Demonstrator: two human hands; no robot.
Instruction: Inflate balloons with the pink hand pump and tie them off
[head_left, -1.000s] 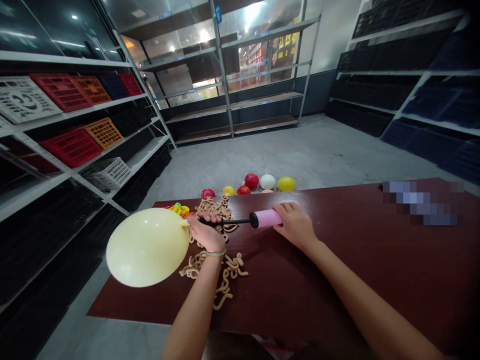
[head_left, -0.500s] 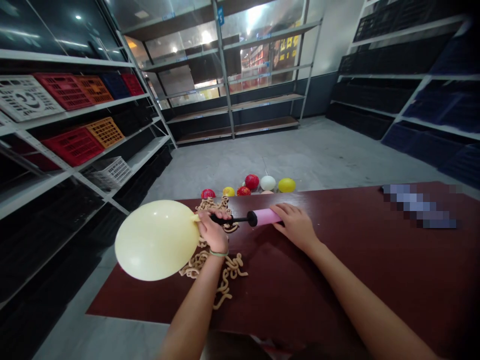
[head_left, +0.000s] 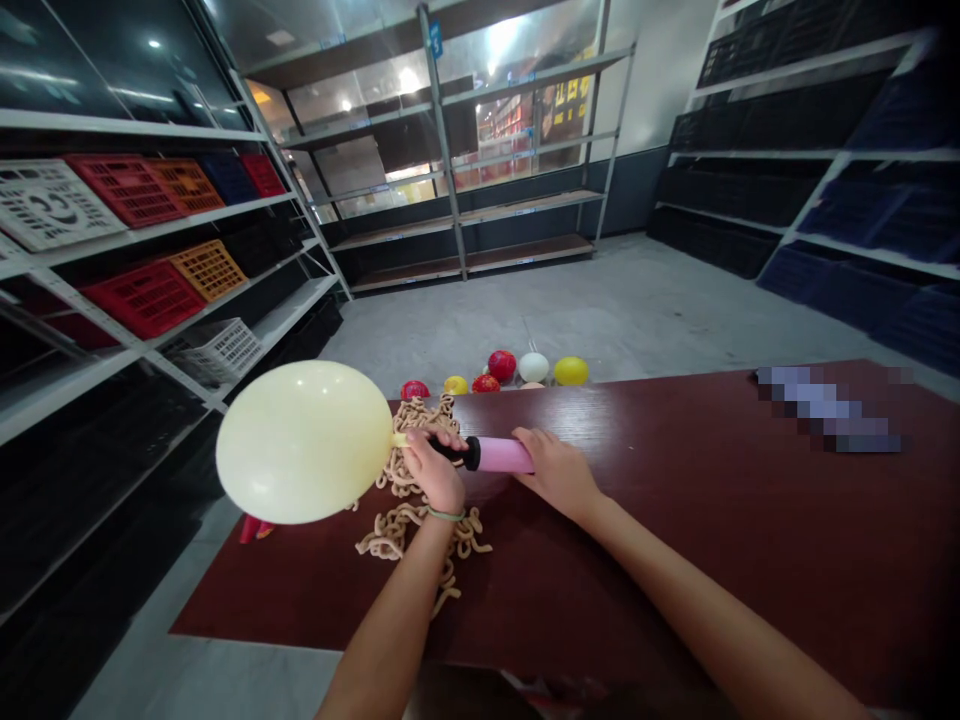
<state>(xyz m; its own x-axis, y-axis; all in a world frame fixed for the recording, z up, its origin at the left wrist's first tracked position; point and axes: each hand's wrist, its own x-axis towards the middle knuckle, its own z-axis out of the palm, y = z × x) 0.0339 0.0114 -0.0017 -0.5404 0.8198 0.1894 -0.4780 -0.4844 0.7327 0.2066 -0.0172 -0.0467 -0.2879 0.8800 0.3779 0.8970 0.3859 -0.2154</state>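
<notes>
A pale yellow inflated balloon (head_left: pixel 304 442) hangs over the left end of the dark red table (head_left: pixel 675 560). My left hand (head_left: pixel 433 472) is closed around the balloon's neck and the black nozzle end of a pink hand pump (head_left: pixel 501 455). My right hand (head_left: pixel 556 472) grips the pink pump's handle end, pushed in close to the left hand. Under my left wrist lies a pile of tan, limp long balloons (head_left: pixel 420 510).
Several small inflated balloons, red, white and yellow (head_left: pixel 517 370), lie on the floor past the table's far edge. Metal shelves with red, orange and white crates (head_left: pixel 142 290) line the left side. Dark shelving stands on the right and at the back.
My right hand has pushed the pink pump in toward the left hand, hiding the black rod. The balloon has grown a little and risen.
</notes>
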